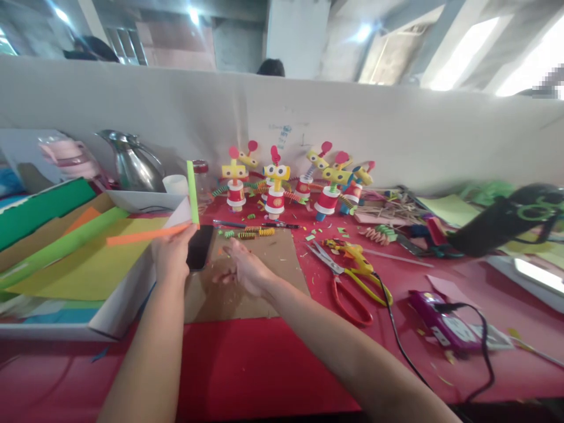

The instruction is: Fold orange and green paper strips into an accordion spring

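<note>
Pinched in my left hand (174,249) are an orange paper strip (141,234) pointing left and a green paper strip (192,191) standing up, their ends meeting at the fingertips. Below that hand a dark phone (200,249) lies at the left edge of a brown cardboard sheet (282,258). My right hand (247,267) hovers over the cardboard with its fingers apart and nothing visible in them. Folded paper springs (267,232) and a pen (282,225) lie just beyond it.
Several paper-cup figures (275,197) stand at the back. Scissors (339,276), a yellow glue gun (361,261) with a black cord and a purple power socket (445,323) lie right. A white box (110,311) of coloured paper stands left, near a metal jug (134,164).
</note>
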A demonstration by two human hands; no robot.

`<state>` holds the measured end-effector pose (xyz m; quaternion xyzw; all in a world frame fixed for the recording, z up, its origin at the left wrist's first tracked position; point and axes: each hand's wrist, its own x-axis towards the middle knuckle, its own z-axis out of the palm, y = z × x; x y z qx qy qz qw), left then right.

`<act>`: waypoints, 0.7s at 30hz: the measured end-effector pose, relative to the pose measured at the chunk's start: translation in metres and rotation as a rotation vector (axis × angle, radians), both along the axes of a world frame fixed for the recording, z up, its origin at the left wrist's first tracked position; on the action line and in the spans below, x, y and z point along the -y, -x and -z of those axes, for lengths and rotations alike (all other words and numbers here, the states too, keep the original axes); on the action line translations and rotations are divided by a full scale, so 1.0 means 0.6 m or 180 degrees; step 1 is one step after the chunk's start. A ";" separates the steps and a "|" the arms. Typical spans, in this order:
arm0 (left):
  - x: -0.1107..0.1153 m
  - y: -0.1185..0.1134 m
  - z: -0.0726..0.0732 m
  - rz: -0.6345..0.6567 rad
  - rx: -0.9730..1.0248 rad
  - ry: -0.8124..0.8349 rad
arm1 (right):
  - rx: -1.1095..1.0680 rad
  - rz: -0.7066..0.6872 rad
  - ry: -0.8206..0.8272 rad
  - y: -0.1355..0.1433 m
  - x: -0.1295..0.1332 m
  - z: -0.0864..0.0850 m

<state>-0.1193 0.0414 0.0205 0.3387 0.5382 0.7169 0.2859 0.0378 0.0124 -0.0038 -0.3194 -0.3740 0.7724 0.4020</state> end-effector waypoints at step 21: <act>-0.024 0.048 0.038 0.0300 0.0300 0.0207 | 0.0107 -0.0086 0.0485 0.105 -0.067 0.005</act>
